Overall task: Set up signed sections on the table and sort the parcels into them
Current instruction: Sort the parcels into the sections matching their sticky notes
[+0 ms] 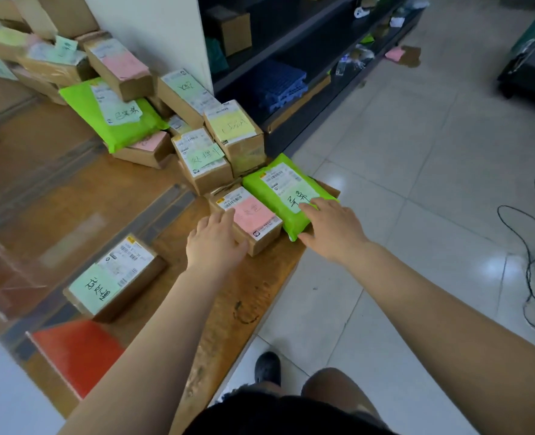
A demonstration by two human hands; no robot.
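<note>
The pink-noted box [250,219] sat near the tabletop [244,296] edge, and everything else is placed from it. The left hand [215,243] lay on its near left corner, fingers curled over the top edge and the thumb against the near side, gripping it. Just to the right of the box, touching its side, lay a green bag [286,196] with a white label and handwriting; the right hand [330,229] rested flat on the bag's near end, fingers straight and slightly spread, thumb at the bag's near edge (pressing rather than clasping, as far as could be seen).

Directly behind the box stood a box with a green note [204,161], and beside that a taller box with a yellow note [234,136]. Farther behind and to the left a second green bag [115,113] leaned on a heap of more boxes [118,67] bearing pink and green notes, piled against a white pillar [153,32].

Well to the near left of the box lay a lone box with a green note [115,277], apart from the rest, and nearer still an orange sheet [77,353] at the tabletop's near end. Clear dividers [165,208] ran across the tabletop left of the box, blurred
</note>
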